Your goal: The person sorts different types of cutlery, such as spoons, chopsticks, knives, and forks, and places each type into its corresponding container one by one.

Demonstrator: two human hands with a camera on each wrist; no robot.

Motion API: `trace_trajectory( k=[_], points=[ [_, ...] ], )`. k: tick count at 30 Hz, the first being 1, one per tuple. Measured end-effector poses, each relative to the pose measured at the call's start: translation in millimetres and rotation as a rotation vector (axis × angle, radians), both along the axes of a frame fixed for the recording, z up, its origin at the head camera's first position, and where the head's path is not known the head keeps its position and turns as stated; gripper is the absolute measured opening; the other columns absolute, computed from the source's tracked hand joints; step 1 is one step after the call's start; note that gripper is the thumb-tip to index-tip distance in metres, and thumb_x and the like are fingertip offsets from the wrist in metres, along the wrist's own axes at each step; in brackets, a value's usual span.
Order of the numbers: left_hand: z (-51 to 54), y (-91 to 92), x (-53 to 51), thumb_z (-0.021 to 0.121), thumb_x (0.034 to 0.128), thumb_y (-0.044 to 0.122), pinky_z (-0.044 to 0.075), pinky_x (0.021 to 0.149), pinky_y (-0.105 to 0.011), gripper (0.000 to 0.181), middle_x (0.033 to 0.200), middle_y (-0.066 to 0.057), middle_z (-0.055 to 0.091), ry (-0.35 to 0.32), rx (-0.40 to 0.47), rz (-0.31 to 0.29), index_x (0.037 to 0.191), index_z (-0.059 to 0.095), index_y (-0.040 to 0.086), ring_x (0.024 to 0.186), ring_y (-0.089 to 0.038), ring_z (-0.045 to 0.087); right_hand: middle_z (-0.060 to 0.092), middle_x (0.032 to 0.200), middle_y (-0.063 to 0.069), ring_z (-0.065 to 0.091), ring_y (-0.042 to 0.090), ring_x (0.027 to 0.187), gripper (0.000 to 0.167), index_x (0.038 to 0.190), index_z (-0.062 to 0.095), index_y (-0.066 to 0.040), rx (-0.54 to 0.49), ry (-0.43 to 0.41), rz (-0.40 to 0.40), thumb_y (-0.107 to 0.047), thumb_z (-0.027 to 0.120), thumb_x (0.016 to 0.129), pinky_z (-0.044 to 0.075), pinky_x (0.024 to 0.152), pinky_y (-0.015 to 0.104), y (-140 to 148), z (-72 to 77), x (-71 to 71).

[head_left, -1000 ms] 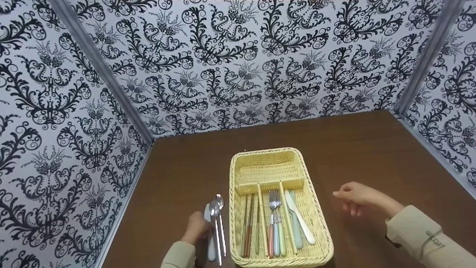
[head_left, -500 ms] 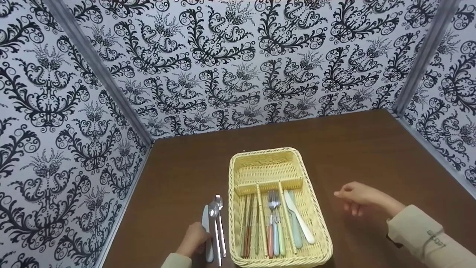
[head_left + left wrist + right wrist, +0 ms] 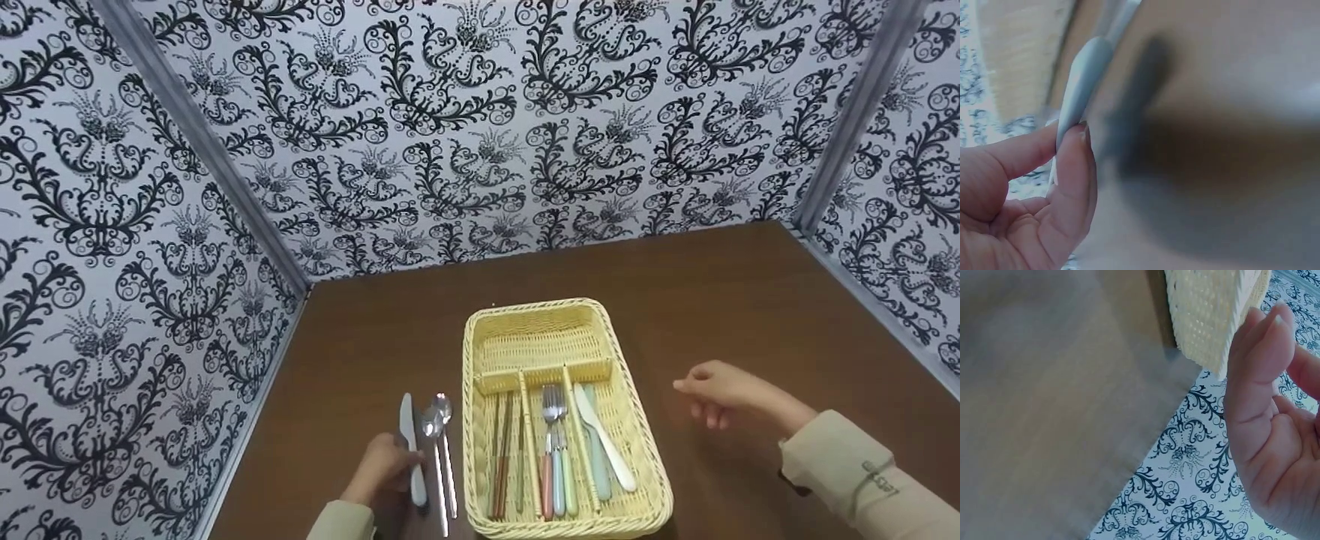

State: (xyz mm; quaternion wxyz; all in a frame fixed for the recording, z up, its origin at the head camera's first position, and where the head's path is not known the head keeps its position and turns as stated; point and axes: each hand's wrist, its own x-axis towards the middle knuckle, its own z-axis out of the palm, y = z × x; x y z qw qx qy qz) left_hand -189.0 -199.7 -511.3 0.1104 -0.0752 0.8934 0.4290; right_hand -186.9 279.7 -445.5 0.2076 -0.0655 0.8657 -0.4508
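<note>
My left hand (image 3: 384,463) pinches a table knife (image 3: 407,427) between thumb and fingers, left of two metal spoons (image 3: 433,424) that lie side by side. In the left wrist view the knife's pale blue handle (image 3: 1085,73) shows between the thumb and fingertips, and its shadow falls on the table. My right hand (image 3: 716,391) hovers to the right of the wicker basket (image 3: 651,442), fingers loosely curled around nothing. The right wrist view shows that hand (image 3: 1266,410) apart from the basket's side.
The basket's left compartment has chopsticks (image 3: 501,457), the middle one several forks (image 3: 553,409), the right one knives (image 3: 609,446). A wide compartment lies across its far end. Patterned walls (image 3: 480,150) bound the brown table (image 3: 375,322) at back and sides.
My left hand has moved left, taking the knife away from the spoons and setting it more lengthwise. The spoons, basket and right hand have stayed nearly still.
</note>
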Motion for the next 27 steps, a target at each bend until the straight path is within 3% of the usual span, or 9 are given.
trace_trajectory(
  k=[4,8,13,16,19,27],
  points=[
    [25.8,23.9,-11.6,0.067,0.0755,0.006,0.049,0.044,-0.029,0.019,0.057,-0.002,0.049,0.104,0.088,-0.075,0.065,0.053,0.001,0.046,-0.011,0.048,0.058,0.065,0.003,0.054,0.009,0.046,0.028,0.091,0.055,0.006,-0.054,0.088,-0.025,-0.021,0.049,0.094,0.050,0.044,0.028,-10.7,9.0,-2.0],
    [55.7,70.9,-19.6,0.067,0.0794,0.014,0.053,0.048,-0.029,0.019,0.059,-0.002,0.054,0.114,0.220,-0.161,0.074,0.060,-0.003,0.047,-0.010,0.051,0.060,0.071,0.006,0.056,0.012,0.049,0.031,0.106,0.054,0.010,-0.179,0.166,-0.004,-0.018,0.052,0.093,0.051,0.046,0.031,-40.5,18.2,1.1],
    [81.3,136.1,-18.5,0.067,0.0805,0.013,0.053,0.050,-0.026,0.018,0.066,-0.005,0.060,0.126,0.415,-0.219,0.081,0.060,-0.004,0.051,-0.010,0.055,0.063,0.086,0.009,0.057,0.012,0.053,0.042,0.117,0.047,0.013,-0.327,0.121,0.050,-0.016,0.058,0.089,0.051,0.047,0.026,-89.8,25.1,9.9],
    [88.2,164.7,-18.6,0.067,0.0805,0.011,0.051,0.049,-0.022,0.017,0.066,-0.004,0.059,0.159,0.489,-0.219,0.082,0.060,-0.004,0.051,-0.009,0.053,0.061,0.090,0.010,0.057,0.011,0.054,0.050,0.122,0.040,0.014,-0.383,0.092,0.065,-0.016,0.060,0.088,0.050,0.046,0.022,-108.9,27.7,13.6],
    [91.1,182.5,-20.0,0.068,0.0799,0.011,0.048,0.045,-0.019,0.017,0.061,0.001,0.056,0.214,0.508,-0.196,0.079,0.059,-0.002,0.047,-0.006,0.050,0.060,0.089,0.011,0.056,0.010,0.053,0.054,0.126,0.034,0.014,-0.406,0.096,0.052,-0.014,0.059,0.088,0.049,0.046,0.022,-117.8,29.4,15.2],
    [93.6,197.2,-24.3,0.066,0.0825,0.011,0.046,0.039,-0.021,0.017,0.057,0.002,0.050,0.242,0.570,-0.173,0.076,0.055,0.001,0.042,-0.008,0.048,0.058,0.082,0.007,0.055,0.009,0.051,0.045,0.122,0.040,0.014,-0.387,0.090,0.001,-0.011,0.056,0.088,0.048,0.044,0.021,-121.6,24.4,14.3]
  ],
)
